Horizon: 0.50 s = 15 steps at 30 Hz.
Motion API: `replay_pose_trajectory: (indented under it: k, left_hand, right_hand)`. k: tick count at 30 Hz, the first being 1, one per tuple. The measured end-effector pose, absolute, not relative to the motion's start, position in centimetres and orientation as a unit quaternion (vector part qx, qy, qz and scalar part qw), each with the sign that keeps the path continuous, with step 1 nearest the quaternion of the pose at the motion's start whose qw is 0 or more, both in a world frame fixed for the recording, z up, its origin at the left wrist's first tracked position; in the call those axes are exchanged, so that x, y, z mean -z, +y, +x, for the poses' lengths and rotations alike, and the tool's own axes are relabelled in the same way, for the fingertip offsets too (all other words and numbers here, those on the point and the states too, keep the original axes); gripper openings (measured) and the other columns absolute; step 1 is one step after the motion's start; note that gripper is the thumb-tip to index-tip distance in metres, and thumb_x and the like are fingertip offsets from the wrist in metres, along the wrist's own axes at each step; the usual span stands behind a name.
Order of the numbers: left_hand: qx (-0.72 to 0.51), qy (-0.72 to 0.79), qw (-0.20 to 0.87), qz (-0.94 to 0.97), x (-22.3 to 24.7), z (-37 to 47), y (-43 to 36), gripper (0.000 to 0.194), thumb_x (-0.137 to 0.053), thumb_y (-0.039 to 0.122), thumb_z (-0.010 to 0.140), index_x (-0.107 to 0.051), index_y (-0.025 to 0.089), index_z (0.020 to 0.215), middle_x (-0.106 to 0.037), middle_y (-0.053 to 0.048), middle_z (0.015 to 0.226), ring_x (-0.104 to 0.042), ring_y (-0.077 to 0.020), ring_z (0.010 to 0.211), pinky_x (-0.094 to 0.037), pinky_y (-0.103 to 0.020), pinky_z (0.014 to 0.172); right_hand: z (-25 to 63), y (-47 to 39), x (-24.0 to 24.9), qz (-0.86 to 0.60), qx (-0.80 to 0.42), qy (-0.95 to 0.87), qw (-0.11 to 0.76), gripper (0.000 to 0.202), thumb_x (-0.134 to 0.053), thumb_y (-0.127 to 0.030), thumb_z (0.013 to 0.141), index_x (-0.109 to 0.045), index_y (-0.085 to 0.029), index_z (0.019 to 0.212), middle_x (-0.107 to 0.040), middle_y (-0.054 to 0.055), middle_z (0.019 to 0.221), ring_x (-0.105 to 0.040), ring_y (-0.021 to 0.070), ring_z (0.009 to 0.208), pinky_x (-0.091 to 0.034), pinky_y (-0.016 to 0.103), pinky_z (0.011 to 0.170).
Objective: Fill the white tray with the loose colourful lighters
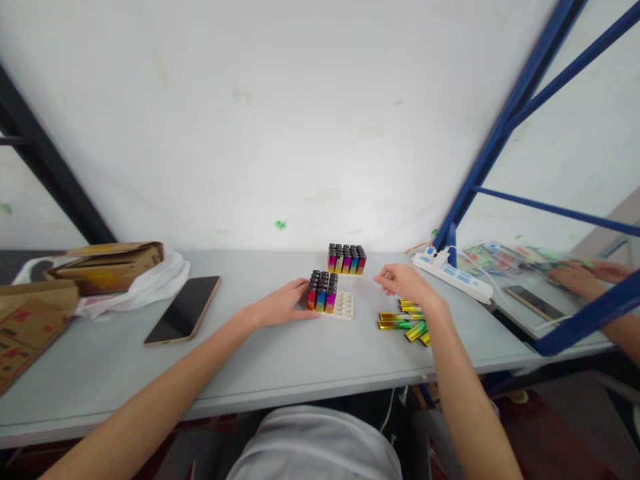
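A white tray (344,307) with round pockets stands in front of me, its left part filled with upright lighters (321,293) with black tops and red, blue and purple bodies. The pockets on its right side show bare. My left hand (285,304) grips the left side of the tray, thumb along the front and fingers behind. My right hand (407,283) hovers right of the tray, fingers loosely curled and apart, with nothing visible in them. Below it lie several loose yellow and green lighters (395,325), partly hidden by my right wrist.
A full block of lighters (347,259) stands behind the tray. A phone (185,310) and cardboard boxes (115,267) with a white bag lie left. Right are a power strip (453,275), a blue frame post (493,127) and another person's hands (575,277) beyond it.
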State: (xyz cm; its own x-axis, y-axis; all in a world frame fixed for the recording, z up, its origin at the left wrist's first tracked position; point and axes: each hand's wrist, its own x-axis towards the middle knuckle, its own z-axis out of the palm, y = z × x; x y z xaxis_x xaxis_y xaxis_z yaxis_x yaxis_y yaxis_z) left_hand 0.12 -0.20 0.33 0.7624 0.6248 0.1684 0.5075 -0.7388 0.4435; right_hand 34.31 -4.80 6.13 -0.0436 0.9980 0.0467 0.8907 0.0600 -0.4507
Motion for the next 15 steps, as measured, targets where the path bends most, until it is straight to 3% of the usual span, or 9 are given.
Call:
replay_pose_trajectory:
  k: [3, 6, 11, 15]
  left_hand:
    - [-0.156, 0.311, 0.193, 0.918, -0.4, 0.1, -0.2, 0.061, -0.067, 0.062, 0.092, -0.062, 0.02, 0.136, -0.057, -0.012, 0.145, -0.059, -0.0319, 0.131, -0.044, -0.041, 0.119]
    - [-0.154, 0.313, 0.198, 0.916, -0.5, 0.1, -0.3, 0.063, -0.068, 0.061, 0.092, -0.061, 0.019, 0.137, -0.056, -0.013, 0.146, -0.056, -0.0322, 0.135, -0.04, -0.042, 0.122]
    - [-0.158, 0.309, 0.2, 0.916, -0.6, 0.2, -0.3, 0.059, -0.067, 0.062, 0.092, -0.064, 0.02, 0.132, -0.058, -0.012, 0.143, -0.058, -0.0324, 0.132, -0.042, -0.042, 0.12]
    - [-0.156, 0.315, 0.199, 0.915, -0.5, 0.2, -0.3, 0.057, -0.068, 0.06, 0.091, -0.065, 0.02, 0.131, -0.059, -0.013, 0.143, -0.059, -0.0328, 0.131, -0.042, -0.043, 0.12]
  right_hand:
    - [39.6, -3.9, -4.9, -0.797, 0.0, -0.585, 0.149, 0.022, -0.063, -0.03, 0.099, -0.075, -0.012, 0.102, -0.08, 0.015, 0.095, -0.076, 0.0256, 0.094, -0.052, 0.03, 0.084]
    - [43.4, -3.4, -2.8, -0.846, 0.029, -0.522, 0.109, 0.034, -0.068, -0.036, 0.095, -0.074, -0.009, 0.115, -0.078, 0.02, 0.111, -0.073, 0.0311, 0.11, -0.052, 0.034, 0.092]
    - [45.5, -3.2, -0.6, -0.874, -0.014, -0.476, 0.096, 0.03, -0.076, -0.032, 0.085, -0.078, -0.012, 0.107, -0.078, 0.022, 0.112, -0.074, 0.0327, 0.107, -0.055, 0.035, 0.086]
    - [44.6, -2.7, -1.1, -0.81, -0.051, -0.537, 0.229, 0.016, -0.072, -0.027, 0.084, -0.08, -0.015, 0.091, -0.081, 0.013, 0.092, -0.076, 0.0276, 0.092, -0.054, 0.032, 0.08]
